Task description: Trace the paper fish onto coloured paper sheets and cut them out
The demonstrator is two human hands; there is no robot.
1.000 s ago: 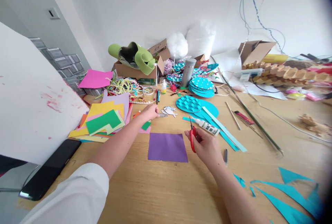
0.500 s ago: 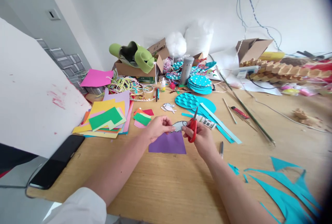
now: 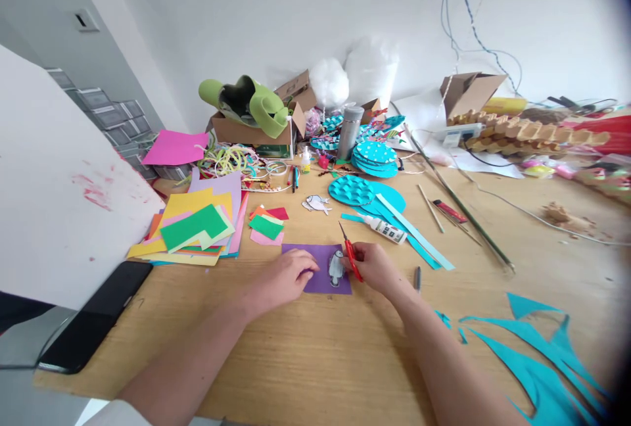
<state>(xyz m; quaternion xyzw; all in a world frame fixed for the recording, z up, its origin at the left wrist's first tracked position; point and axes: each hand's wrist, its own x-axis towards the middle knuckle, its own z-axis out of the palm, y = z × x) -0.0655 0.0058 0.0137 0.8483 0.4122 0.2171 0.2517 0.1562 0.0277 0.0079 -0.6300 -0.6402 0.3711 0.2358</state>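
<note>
A purple sheet of paper [image 3: 320, 255] lies flat on the table. On its right part is a paper fish cutout [image 3: 336, 269], turned upright with its head away from me. My right hand [image 3: 369, 263] grips red-handled scissors [image 3: 351, 258], their closed-looking blades pointing away and slightly left. The fingertips of that hand touch the fish's right edge. My left hand [image 3: 296, 271] rests over the left part of the purple sheet, fingers loosely bent and holding nothing. Behind the sheet lies a second fish cutout [image 3: 317, 204].
Coloured paper sheets [image 3: 197, 229] are stacked at left, with small paper pieces [image 3: 267, 223] nearer. Right of centre lie a glue bottle [image 3: 387, 229] and blue strips [image 3: 419, 232]. Blue scraps [image 3: 532, 354] cover the front right. A black phone [image 3: 96, 317] lies at the left edge.
The fish cutout, held between both hands before, is now down on the purple sheet and turned upright. My left hand has let go of it and moved nearer me. The scissors have tilted left.
</note>
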